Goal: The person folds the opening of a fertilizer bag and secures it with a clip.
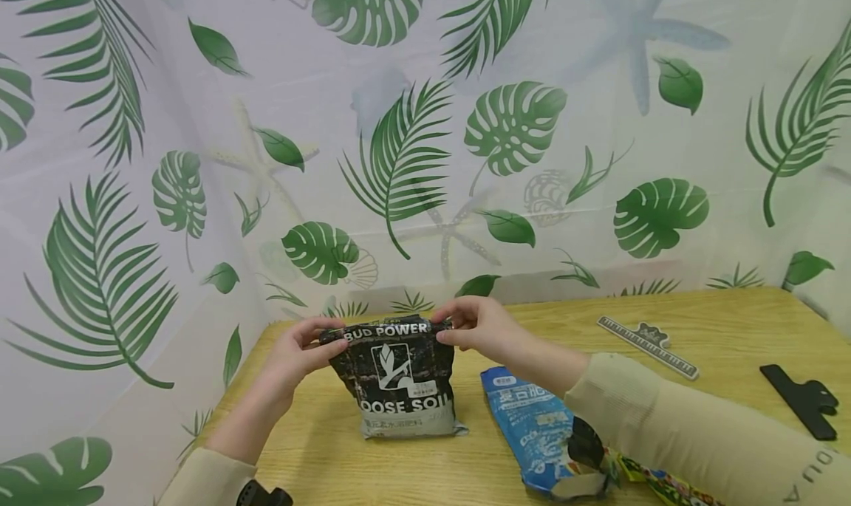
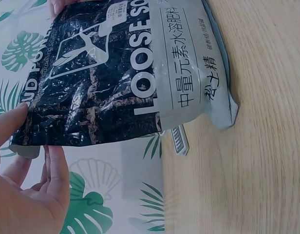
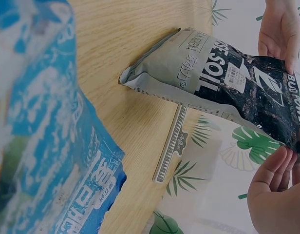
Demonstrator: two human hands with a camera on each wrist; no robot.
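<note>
A black and grey bag of soil fertilizer [image 1: 405, 380], printed "BUD POWER" and "LOOSE SOIL", stands upright on the wooden table. My left hand [image 1: 292, 354] pinches its top left corner, thumb in front and fingers behind. At the top right corner, my right hand [image 1: 482, 329] pinches the edge the same way. The left wrist view shows the left thumb on the printed front of the bag [image 2: 101, 63], close to its top edge. Seen from the right wrist, the bag [image 3: 208, 73] has a full, rounded bottom and a flatter top.
A blue fertilizer bag [image 1: 532, 432] lies right of the black one, under my right forearm. Beyond it, partly behind the sleeve, is a colourful packet [image 1: 671, 487]. A white clip with a piano-key pattern [image 1: 648, 346] and a black clip [image 1: 801, 402] lie on the table's right side.
</note>
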